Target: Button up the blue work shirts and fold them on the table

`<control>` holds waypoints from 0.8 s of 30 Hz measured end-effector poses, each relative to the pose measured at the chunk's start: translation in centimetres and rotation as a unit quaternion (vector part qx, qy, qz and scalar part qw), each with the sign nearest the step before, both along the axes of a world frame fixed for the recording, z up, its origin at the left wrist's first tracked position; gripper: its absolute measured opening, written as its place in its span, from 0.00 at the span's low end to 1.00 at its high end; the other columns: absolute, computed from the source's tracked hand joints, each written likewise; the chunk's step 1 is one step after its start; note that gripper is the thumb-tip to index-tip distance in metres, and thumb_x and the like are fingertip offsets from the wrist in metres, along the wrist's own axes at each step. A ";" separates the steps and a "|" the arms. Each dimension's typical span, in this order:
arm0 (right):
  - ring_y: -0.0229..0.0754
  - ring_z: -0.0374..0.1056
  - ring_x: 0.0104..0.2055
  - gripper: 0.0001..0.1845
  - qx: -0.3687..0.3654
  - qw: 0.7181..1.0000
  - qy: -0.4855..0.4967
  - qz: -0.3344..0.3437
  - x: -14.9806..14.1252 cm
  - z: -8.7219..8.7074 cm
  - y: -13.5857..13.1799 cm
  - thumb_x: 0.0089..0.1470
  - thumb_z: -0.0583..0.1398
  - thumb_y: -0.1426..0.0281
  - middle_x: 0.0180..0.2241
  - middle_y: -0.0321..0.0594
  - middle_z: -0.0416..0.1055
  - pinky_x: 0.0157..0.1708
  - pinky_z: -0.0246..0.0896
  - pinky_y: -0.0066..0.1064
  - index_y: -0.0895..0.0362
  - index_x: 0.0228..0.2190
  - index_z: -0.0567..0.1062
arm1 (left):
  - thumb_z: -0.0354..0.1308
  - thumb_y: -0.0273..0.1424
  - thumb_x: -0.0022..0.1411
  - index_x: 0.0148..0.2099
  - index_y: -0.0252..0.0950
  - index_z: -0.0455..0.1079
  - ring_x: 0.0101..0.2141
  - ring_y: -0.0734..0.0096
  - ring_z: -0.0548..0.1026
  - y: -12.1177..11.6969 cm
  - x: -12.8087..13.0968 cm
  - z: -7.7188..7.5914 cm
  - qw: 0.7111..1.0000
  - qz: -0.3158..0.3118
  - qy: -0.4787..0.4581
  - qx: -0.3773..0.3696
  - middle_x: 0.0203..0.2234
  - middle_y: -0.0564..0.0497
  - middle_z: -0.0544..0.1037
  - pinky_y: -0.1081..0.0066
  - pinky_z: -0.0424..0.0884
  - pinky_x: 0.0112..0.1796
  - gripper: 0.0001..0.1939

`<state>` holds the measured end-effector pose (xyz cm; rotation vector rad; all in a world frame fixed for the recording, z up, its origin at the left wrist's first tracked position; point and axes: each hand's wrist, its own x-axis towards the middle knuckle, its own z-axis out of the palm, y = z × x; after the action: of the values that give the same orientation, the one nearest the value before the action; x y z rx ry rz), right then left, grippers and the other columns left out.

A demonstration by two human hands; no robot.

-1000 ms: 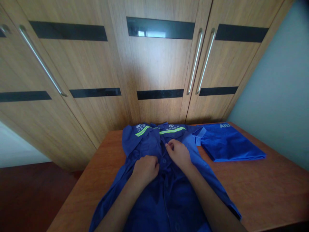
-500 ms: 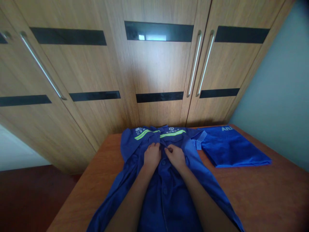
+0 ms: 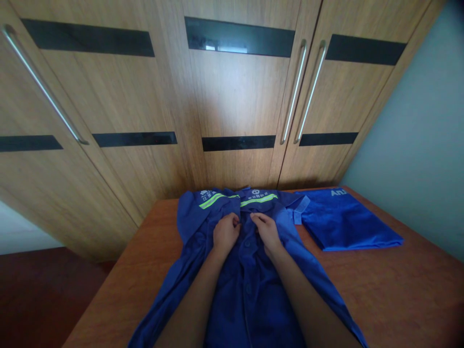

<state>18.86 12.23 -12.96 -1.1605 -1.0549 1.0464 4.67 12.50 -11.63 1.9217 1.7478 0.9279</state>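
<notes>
A blue work jacket [image 3: 261, 290] lies front up on the wooden table, its collar end toward the cabinet. Yellow-green reflective strips and white print cross its chest, and buttons run down the front placket. On the left side of the placket, just below the chest strip, my left hand [image 3: 226, 231] has its fingers closed on the jacket's edge. Across from it, my right hand [image 3: 267, 231] pinches the fabric at the right side of the placket. A small gap separates the hands. The cloth between the fingertips is partly hidden.
To the right lies a folded bright blue cloth item [image 3: 348, 222] with pale letters, close to the jacket's sleeve. Behind the table [image 3: 391, 290] rises a wooden cabinet [image 3: 235, 96] with metal handles. A pale wall [image 3: 409, 140] borders the right side.
My hands have moved slightly apart, the right one a little to the right and up. The camera view has shifted slightly. The jacket lies much as before.
</notes>
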 end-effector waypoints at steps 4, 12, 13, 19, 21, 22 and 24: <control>0.34 0.59 0.19 0.16 -0.038 0.988 0.148 0.019 -0.1 1.0 -0.6 0.40 0.66 0.57 0.18 0.30 0.67 0.20 0.52 0.26 0.56 0.22 0.73 | 0.60 0.27 0.52 0.30 0.38 0.72 0.27 0.71 0.72 0.0 -0.2 0.3 0.996 0.001 -0.090 0.025 0.24 0.54 0.76 0.75 0.61 0.30 0.01; 0.37 0.68 0.26 0.14 -0.009 0.975 0.220 0.018 -0.7 2.5 -1.3 0.35 0.69 0.63 0.24 0.33 0.75 0.30 0.63 0.29 0.56 0.27 0.78 | 0.60 0.39 0.53 0.33 0.34 0.72 0.25 0.72 0.72 -0.6 -0.7 2.2 0.959 0.003 -0.282 0.035 0.24 0.52 0.76 0.75 0.65 0.28 0.12; 0.38 0.68 0.26 0.14 -0.004 0.977 0.212 0.016 -0.8 2.5 -1.3 0.35 0.70 0.63 0.25 0.34 0.75 0.31 0.64 0.30 0.56 0.27 0.79 | 0.61 0.39 0.52 0.33 0.34 0.72 0.25 0.72 0.72 -0.8 -0.7 2.4 0.950 -0.002 -0.312 0.026 0.25 0.52 0.77 0.75 0.65 0.27 0.12; 0.40 0.69 0.28 0.13 0.019 0.990 0.135 0.035 -0.8 2.5 -1.4 0.38 0.67 0.63 0.26 0.36 0.77 0.31 0.65 0.31 0.56 0.29 0.80 | 0.63 0.35 0.51 0.32 0.34 0.74 0.27 0.71 0.73 -1.3 -0.3 2.8 0.940 -0.038 -0.338 0.027 0.26 0.51 0.78 0.74 0.67 0.30 0.09; 0.40 0.69 0.28 0.12 0.030 0.994 0.098 0.031 -0.7 2.4 -1.4 0.39 0.67 0.63 0.26 0.36 0.76 0.30 0.64 0.30 0.56 0.29 0.80 | 0.62 0.35 0.52 0.32 0.34 0.74 0.27 0.70 0.74 -1.2 -0.2 2.8 0.945 -0.040 -0.323 0.035 0.26 0.51 0.78 0.74 0.67 0.31 0.09; 0.40 0.68 0.27 0.12 0.036 0.996 0.078 0.029 -0.7 2.4 -1.4 0.40 0.66 0.63 0.25 0.35 0.76 0.30 0.64 0.30 0.56 0.29 0.80 | 0.62 0.35 0.52 0.32 0.35 0.74 0.27 0.70 0.74 -1.2 -0.2 2.7 0.946 -0.041 -0.320 0.035 0.26 0.51 0.78 0.73 0.67 0.31 0.09; 0.39 0.67 0.26 0.12 0.047 0.998 0.036 0.029 -0.7 2.3 -1.4 0.42 0.64 0.63 0.24 0.35 0.75 0.28 0.62 0.29 0.57 0.30 0.80 | 0.61 0.35 0.53 0.33 0.34 0.74 0.27 0.70 0.74 -1.2 -0.2 2.6 0.946 -0.044 -0.319 0.031 0.26 0.51 0.78 0.73 0.67 0.30 0.09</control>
<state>18.14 10.81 -10.62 -1.0137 -1.0743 1.0648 4.51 11.33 -8.98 1.4737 1.2500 1.3888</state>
